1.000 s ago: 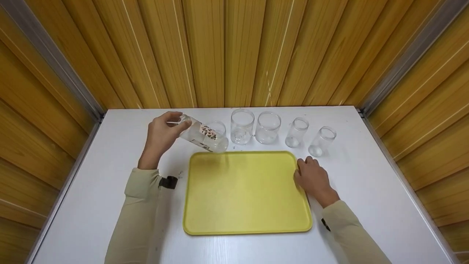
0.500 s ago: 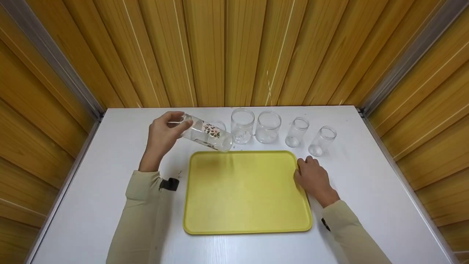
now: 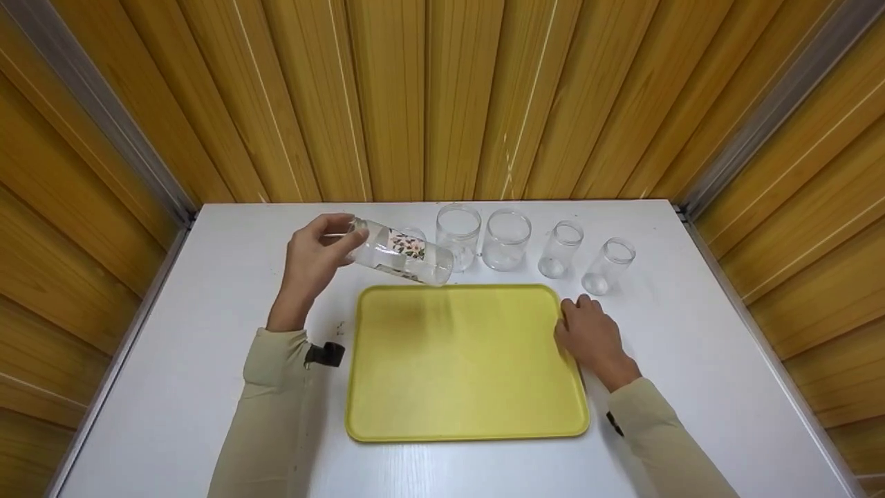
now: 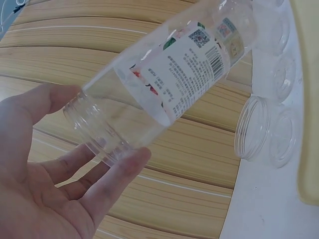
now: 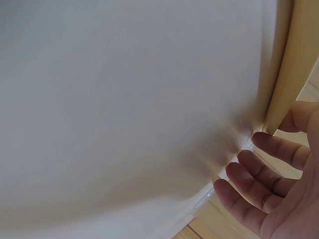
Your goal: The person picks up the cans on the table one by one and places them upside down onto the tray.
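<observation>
My left hand point(image 3: 314, 261) grips a clear jar point(image 3: 404, 254) by its threaded neck, between thumb and fingers. The jar is tilted, its base toward the right, above the back left of a yellow tray point(image 3: 467, 373). A flower-patterned label with small print and a barcode wraps the jar point(image 4: 164, 69) in the left wrist view. At the tray's right rim, my right hand point(image 3: 593, 335) holds the edge, thumb on the tray side and fingers just outside. Those fingertips point(image 5: 263, 139) reach down to the white table in the right wrist view.
Behind the tray, clear jars stand in a row: two wide ones point(image 3: 458, 238) point(image 3: 507, 242) and two narrow ones point(image 3: 560, 250) point(image 3: 608, 266). Another clear jar point(image 3: 413, 235) is partly hidden behind the held one. Wood-patterned walls point(image 3: 456, 104) enclose the white table point(image 3: 228, 263).
My left hand has moved slightly right with the tilted jar, whose base has shifted right along the tray's back edge. The right hand and the tray have stayed in place.
</observation>
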Available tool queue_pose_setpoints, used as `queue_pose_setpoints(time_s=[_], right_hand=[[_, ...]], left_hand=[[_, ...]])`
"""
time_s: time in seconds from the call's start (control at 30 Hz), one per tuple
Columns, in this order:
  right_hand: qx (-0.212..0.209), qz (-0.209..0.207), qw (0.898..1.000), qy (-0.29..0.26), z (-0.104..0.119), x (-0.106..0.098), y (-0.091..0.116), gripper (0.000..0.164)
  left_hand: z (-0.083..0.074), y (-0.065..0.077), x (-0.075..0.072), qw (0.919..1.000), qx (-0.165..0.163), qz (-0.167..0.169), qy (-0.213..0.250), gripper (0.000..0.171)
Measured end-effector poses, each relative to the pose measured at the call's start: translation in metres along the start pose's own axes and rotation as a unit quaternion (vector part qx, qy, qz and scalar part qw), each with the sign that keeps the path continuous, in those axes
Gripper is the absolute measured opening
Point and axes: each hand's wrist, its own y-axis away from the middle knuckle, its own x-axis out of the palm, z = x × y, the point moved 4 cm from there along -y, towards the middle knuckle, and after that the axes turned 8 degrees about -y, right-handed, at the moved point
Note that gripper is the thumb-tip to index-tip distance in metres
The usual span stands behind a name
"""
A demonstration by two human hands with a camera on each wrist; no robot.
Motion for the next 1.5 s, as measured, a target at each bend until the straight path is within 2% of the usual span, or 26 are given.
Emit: queue_pose_setpoints(time_s=[0.33, 0.6, 0.7, 1.13, 1.33, 1.5], right_hand=[[-0.007, -0.002, 1.0, 0.004, 0.002, 0.0, 0.001, 0.015], [-0.006, 0.005, 1.0, 0.01, 0.003, -0.001, 0.001, 0.016], [-0.005, 0.001, 1.0, 0.006, 0.003, -0.002, 0.001, 0.016], [-0.007, -0.008, 1.0, 0.005, 0.003, -0.002, 0.002, 0.014], [-0.007, -0.006, 1.0, 0.009, 0.003, -0.001, 0.002, 0.013], [-0.005, -0.001, 1.0, 0.009, 0.002, 0.0, 0.002, 0.012]], left_hand=[[0.004, 0.005, 0.006, 0.9979, -0.015, 0.013, 0.061, 0.048], [0.006, 0.009, 0.01, 0.9986, -0.02, 0.002, 0.049, 0.047], [0.007, 0.01, 0.012, 0.9981, -0.022, -0.001, 0.058, 0.047], [0.008, 0.017, 0.018, 0.9922, -0.025, -0.017, 0.121, 0.044], [0.009, 0.021, 0.021, 0.9869, -0.024, -0.019, 0.159, 0.042], [0.011, 0.022, 0.023, 0.9843, -0.024, -0.026, 0.173, 0.043]])
